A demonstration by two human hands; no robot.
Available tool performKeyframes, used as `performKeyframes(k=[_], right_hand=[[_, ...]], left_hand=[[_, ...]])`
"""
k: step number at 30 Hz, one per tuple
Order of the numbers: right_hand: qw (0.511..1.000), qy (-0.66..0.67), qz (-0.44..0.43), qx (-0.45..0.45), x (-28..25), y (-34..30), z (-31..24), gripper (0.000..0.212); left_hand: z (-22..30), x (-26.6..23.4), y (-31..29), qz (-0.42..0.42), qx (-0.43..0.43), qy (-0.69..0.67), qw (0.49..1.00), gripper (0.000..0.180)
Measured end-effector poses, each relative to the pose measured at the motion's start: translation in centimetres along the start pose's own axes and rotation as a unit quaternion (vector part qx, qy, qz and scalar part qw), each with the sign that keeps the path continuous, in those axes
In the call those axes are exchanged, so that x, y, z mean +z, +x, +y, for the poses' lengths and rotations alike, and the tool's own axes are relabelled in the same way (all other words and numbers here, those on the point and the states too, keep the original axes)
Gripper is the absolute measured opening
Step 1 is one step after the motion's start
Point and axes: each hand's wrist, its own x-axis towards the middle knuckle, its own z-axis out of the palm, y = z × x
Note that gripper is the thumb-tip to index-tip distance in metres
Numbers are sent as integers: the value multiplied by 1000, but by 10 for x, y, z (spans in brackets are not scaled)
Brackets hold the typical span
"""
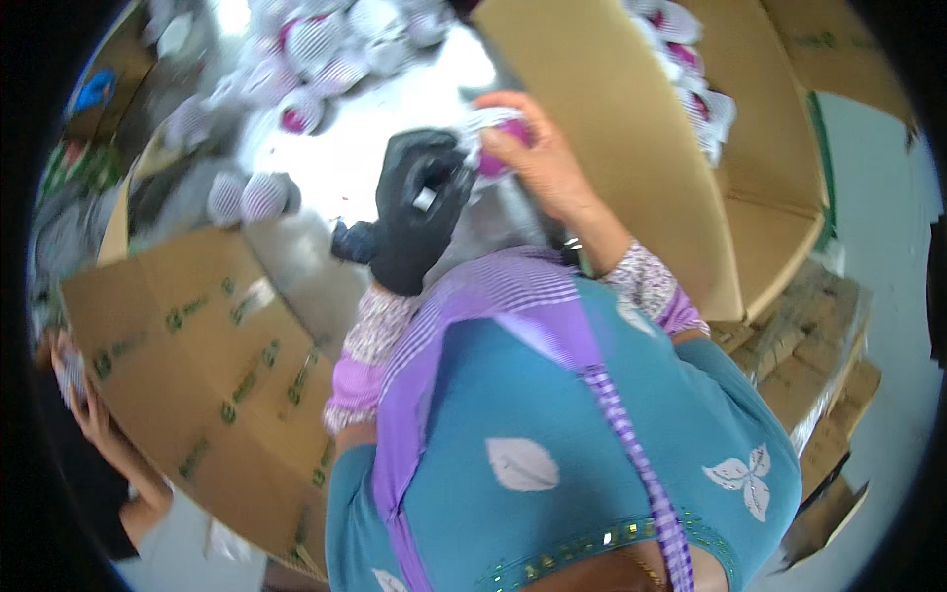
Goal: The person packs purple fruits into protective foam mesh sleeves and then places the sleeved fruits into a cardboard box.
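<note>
My right hand (538,148), bare, has its fingers wrapped round a round magenta thing (505,148) in a white foam net sleeve. The sleeve covers only part of it, and its magenta side faces me. Beside it, nearly touching, is my left hand (422,197) in a black glove. Its fingers are curled in, and a small white piece (424,199) shows among them; whether they also grip the net is hidden. Both hands are over a shiny metal table (311,261). More netted round things (316,44) are heaped at its far side.
Two netted things (261,197) sit at the table's left. A tall open carton (779,148) with netted things inside stands close on the right; another carton (197,365) is at the left. A co-worker's hand (89,405) shows far left. Stacked cartons (809,345) stand low right.
</note>
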Motion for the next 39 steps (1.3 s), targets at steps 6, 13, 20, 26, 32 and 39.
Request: performKeyframes(k=[6, 13, 20, 26, 32, 39], right_hand=[[996, 54, 66, -19, -26, -57, -92, 38], [969, -30, 238, -51, -193, -78, -116, 39], [908, -368, 105, 174, -302, -43, 10, 50], [802, -580, 137, -32, -249, -31, -53, 45], [927, -299, 107, -198, -81, -72, -152, 32], [999, -7, -29, -23, 19, -25, -19, 51]], left_hand=[[-2, -6, -9, -54, -16, -27, 998, 28], [-59, -25, -10, 44, -104, 188, 976, 42], [-145, -63, 39, 154, -45, 525, 836, 71], [-186, -103, 53, 187, -158, 514, 822, 83], [-184, -120, 41, 235, -185, 149, 942, 67], [-69, -38, -8, 37, -271, -485, 831, 48]])
